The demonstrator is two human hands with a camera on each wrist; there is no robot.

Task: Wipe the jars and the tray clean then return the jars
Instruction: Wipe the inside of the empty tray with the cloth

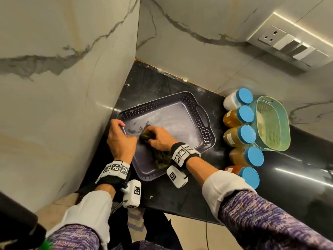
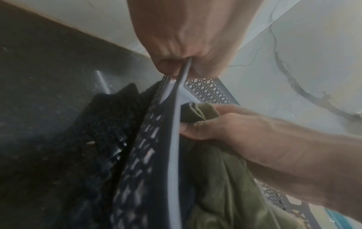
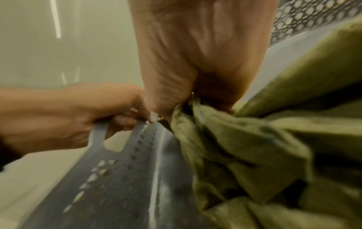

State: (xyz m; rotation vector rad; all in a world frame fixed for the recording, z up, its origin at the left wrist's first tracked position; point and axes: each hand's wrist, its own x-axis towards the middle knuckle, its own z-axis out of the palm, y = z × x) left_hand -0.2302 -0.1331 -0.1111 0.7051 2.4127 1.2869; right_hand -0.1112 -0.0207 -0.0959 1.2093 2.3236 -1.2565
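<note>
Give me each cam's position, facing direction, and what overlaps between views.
Head: worn on the head, looks down at the tray, five jars, basket; both forearms show.
Left wrist: under the left hand, looks along the tray handle it grips; right hand crosses.
Right wrist: under the right hand, looks at the green cloth it grips.
Shared: tray, cloth and both hands appear in all three.
</note>
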